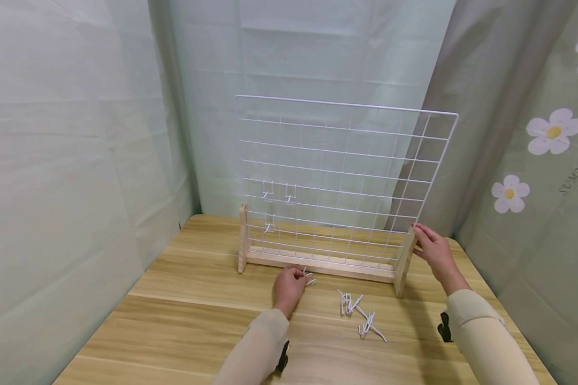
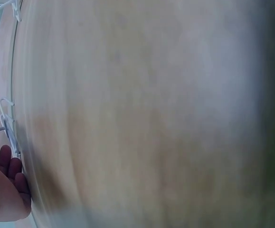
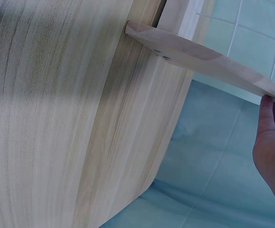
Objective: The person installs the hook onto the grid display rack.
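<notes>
My left hand [image 1: 289, 289] pinches a white wire hook [image 1: 310, 278] just above the table, in front of the stand's base bar. In the left wrist view the thumb and fingers [image 2: 4, 159] are at the left edge beside that hook [image 2: 9, 126]. A white wire grid panel [image 1: 337, 128] stands upright in a wooden stand [image 1: 318, 263]. Three white hooks [image 1: 268, 223] hang on its lower left part. My right hand [image 1: 435, 255] holds the upper end of the stand's right post [image 1: 404, 264]; the right wrist view shows fingers [image 3: 266, 114] against that post.
Several loose white hooks [image 1: 354, 307] lie tangled on the wooden table [image 1: 188, 315], in front of the stand's right half. Pale curtains [image 1: 101, 160] enclose the table at the back and sides; the right one bears printed flowers [image 1: 554, 131].
</notes>
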Motion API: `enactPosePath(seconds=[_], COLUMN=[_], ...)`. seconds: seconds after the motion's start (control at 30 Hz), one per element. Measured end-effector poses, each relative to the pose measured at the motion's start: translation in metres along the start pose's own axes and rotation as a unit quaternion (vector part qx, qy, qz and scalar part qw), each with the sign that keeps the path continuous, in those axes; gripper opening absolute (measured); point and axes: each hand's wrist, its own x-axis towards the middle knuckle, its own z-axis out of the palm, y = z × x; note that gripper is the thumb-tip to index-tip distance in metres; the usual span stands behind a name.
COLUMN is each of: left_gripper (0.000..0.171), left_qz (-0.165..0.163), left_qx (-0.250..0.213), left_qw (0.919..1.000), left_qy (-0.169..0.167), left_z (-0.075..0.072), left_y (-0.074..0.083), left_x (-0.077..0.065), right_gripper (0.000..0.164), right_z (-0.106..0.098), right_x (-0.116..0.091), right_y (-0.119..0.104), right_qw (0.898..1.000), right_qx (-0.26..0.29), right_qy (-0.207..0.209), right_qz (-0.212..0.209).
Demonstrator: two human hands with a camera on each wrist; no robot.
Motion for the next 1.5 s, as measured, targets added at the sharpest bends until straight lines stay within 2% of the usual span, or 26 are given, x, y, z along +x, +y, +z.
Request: enactPosePath(seconds=[0.13,0.33,0.6,0.73,1.03,1.33,1.5], left_gripper=[0.010,0.013,0.010,0.010,0.011,0.009,0.007], left_qz=[-0.008,0.013,0.016,0.025,0.047,0.036,0.012], left_qx=[0.005,0.028,0.054,0.062,0.073,0.048,0.023], left_qw=[0.9999,0.9995,0.9972,0.9963,0.9956,0.9982,0.9994], left_qy=[-0.009,-0.009,-0.048,-0.055,-0.035,-0.005,0.024], left_z=[-0.002,-0.009,-0.014,-0.015,-0.016,-0.013,-0.011], left_y=[0.000,0.003,0.003,0.003,0.004,0.003,0.005], left_x=[0.001,0.003,0.009,0.009,0.005,0.005,0.006], right_gripper=[0.069,0.069,0.069,0.069,0.069,0.067,0.068], right_z=[0.000,0.000,0.000,0.000,0.000,0.000,0.001], right_x=[0.000,0.000,0.000,0.000,0.000,0.000,0.000], right_y=[0.000,-0.001,0.000,0.000,0.000,0.001,0.000], right_qw=[1.000,1.000,1.000,1.000,1.000,1.000,1.000], right_qx=[0.002,0.001,0.003,0.002,0.002,-0.002,0.002], right_qy=[-0.002,-0.002,0.001,0.000,0.002,0.000,0.002], right_qz=[0.001,0.002,0.005,0.007,0.005,0.007,0.007])
